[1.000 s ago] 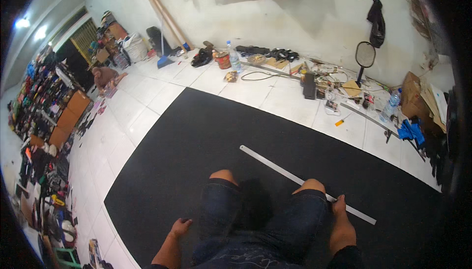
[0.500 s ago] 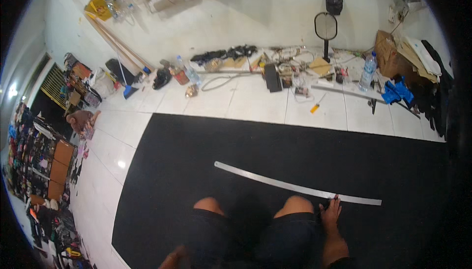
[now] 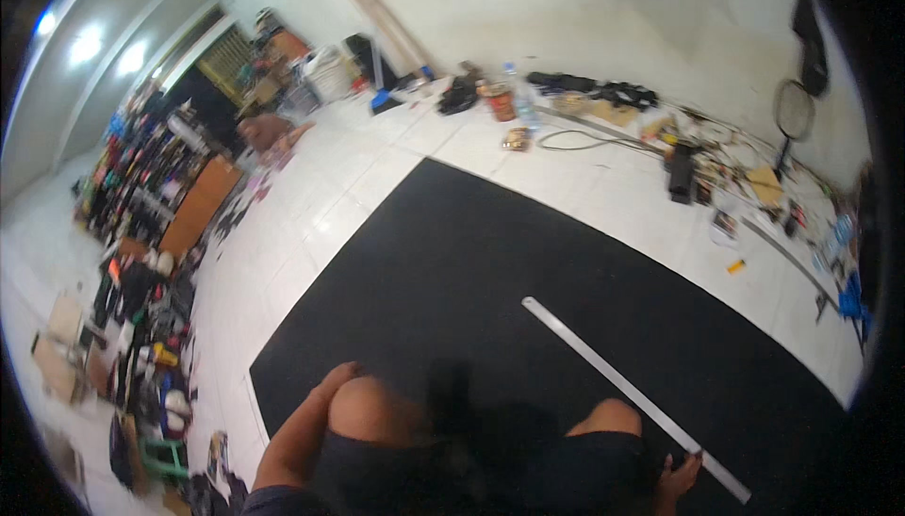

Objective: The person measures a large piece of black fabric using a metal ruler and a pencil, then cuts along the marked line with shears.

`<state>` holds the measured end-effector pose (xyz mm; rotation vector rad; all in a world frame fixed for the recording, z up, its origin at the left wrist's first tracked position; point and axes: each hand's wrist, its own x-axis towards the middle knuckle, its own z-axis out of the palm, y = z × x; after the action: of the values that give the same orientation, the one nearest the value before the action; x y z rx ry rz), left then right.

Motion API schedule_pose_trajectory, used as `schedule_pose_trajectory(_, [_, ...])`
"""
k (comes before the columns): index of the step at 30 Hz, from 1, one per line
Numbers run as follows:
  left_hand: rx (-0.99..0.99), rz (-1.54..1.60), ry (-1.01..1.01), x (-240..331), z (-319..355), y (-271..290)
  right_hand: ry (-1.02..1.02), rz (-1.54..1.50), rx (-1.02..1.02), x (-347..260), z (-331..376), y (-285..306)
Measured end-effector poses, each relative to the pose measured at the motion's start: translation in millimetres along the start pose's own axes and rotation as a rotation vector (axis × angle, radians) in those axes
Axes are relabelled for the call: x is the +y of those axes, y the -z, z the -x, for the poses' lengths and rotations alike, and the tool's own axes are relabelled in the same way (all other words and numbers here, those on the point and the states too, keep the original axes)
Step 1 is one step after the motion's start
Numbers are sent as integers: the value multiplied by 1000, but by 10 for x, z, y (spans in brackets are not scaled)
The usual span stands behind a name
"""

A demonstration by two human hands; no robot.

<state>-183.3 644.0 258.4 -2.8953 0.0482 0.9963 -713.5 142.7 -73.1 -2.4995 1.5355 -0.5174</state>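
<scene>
**Kneeling on the black mat, one hand at the metal strip**

On the left, the left hand (image 3: 344,376) rests beside the left knee on the black mat (image 3: 452,252); whether it lies flat or curled cannot be told. Moving right, the long metal strip (image 3: 622,386) lies flat on the mat, running diagonally from mid-mat toward the near right. It looks thin, straight, pale silver. The right hand (image 3: 681,478) touches its near end, fingers on the edge, not clearly gripping. The strip is laid out; nothing on the mat looks marked or cut yet.
</scene>
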Motion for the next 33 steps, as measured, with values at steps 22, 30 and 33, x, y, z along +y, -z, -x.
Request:
schedule_pose_trajectory(22, [367, 369, -2, -558, -2496, -1492, -549, -254, -1001, -1929, -1647, -616])
schedule_pose_trajectory(30, [675, 304, -120, -130, -4060, -703, -676, -325, -1011, -4541, -2426, -989])
schedule_pose_trajectory(33, [751, 256, -77, -102, -4789, -283, -610, -401, -952, -5315, -2501, -1343])
